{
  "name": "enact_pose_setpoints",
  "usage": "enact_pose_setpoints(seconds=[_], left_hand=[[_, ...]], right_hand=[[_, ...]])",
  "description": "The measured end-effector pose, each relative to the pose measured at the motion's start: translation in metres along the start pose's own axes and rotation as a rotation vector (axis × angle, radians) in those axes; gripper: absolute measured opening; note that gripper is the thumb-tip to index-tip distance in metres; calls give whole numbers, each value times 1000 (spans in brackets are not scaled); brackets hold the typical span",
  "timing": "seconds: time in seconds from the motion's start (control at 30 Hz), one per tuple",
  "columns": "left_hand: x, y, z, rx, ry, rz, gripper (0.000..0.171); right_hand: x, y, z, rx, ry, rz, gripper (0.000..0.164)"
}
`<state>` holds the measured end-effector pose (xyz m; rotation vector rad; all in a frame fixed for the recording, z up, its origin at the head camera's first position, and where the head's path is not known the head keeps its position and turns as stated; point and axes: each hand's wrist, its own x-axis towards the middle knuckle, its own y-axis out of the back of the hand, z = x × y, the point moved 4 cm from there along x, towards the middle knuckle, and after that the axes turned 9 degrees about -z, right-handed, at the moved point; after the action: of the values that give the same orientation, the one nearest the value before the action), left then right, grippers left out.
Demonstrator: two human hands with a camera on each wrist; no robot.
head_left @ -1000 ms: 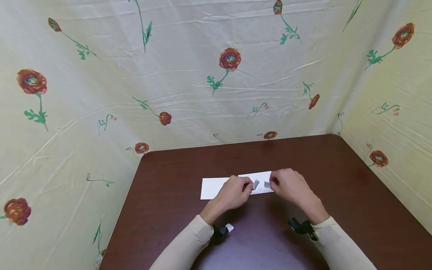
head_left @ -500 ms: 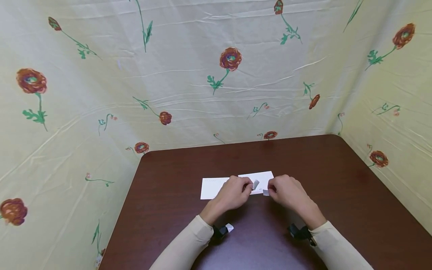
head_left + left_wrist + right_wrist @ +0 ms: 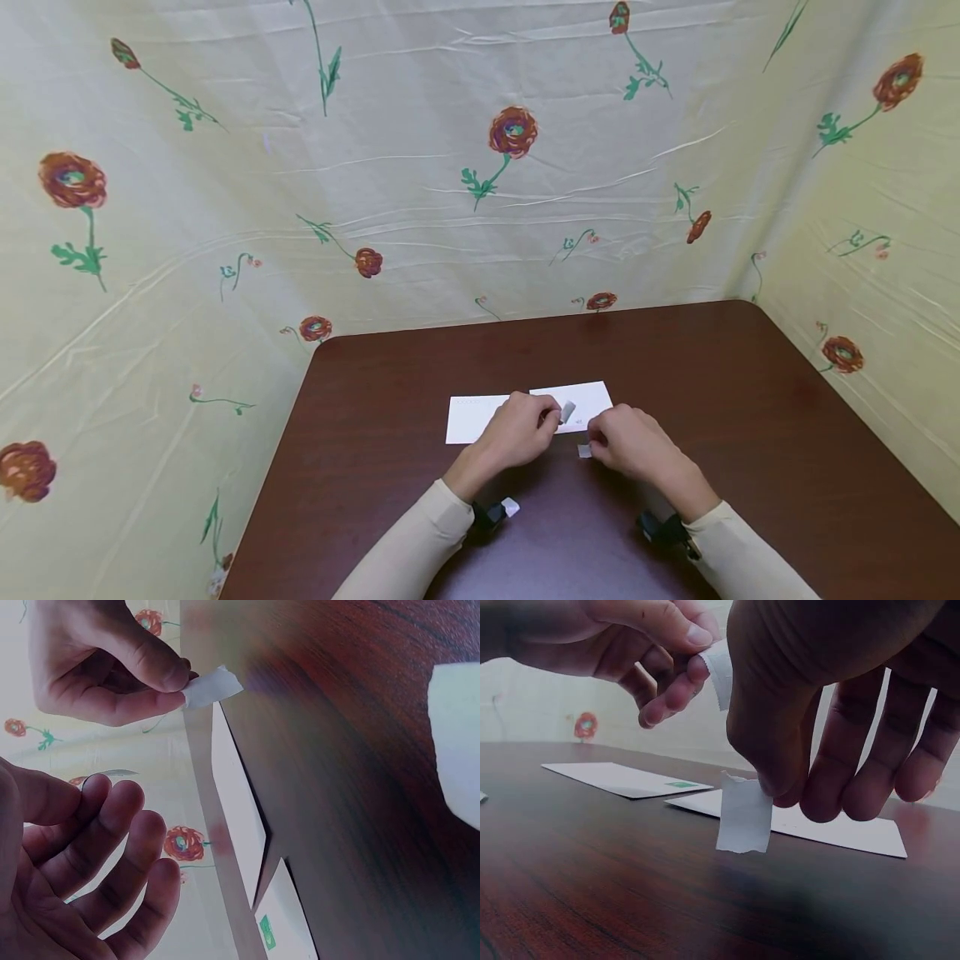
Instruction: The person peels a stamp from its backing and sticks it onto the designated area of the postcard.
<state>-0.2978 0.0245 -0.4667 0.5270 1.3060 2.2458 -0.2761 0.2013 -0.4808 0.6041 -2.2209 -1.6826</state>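
Observation:
My left hand (image 3: 516, 429) pinches a short piece of white tape (image 3: 721, 673) between thumb and forefinger, and the tape curls away from the fingertips. Its edge looks serrated in the right wrist view. Held by one end between the thumb and forefinger of my right hand (image 3: 636, 442) is another short piece of tape (image 3: 745, 816), hanging down over the table with ragged ends. Both hands are near two flat white sheets, a left one (image 3: 467, 418) and a right one (image 3: 588, 398). My left hand partly hides the left sheet.
The sheets lie on a dark brown table (image 3: 390, 367), the left one bearing a green mark (image 3: 681, 784). A small white piece (image 3: 511, 506) projects from the left wrist camera (image 3: 489, 516). Flowered cloth (image 3: 420, 183) hangs behind the table and along its sides.
My right hand has come down and toward me with its piece of tape, off the right sheet and over bare table. My left hand stays in place.

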Motion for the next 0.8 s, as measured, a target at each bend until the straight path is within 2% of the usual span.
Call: enact_pose_setpoints(seconds=[0.17,0.47,0.8], left_hand=[[0,-2,-1,0,5,-2,19],[-1,-2,-1,4,0,6,19],[-1,-4,-1,17,-4,1,19]], right_hand=[[-2,-2,-3,2,42,-26,26],[-4,-11,-6,53,119,-124,25],[-5,-12,-7,60,132,-129,21]])
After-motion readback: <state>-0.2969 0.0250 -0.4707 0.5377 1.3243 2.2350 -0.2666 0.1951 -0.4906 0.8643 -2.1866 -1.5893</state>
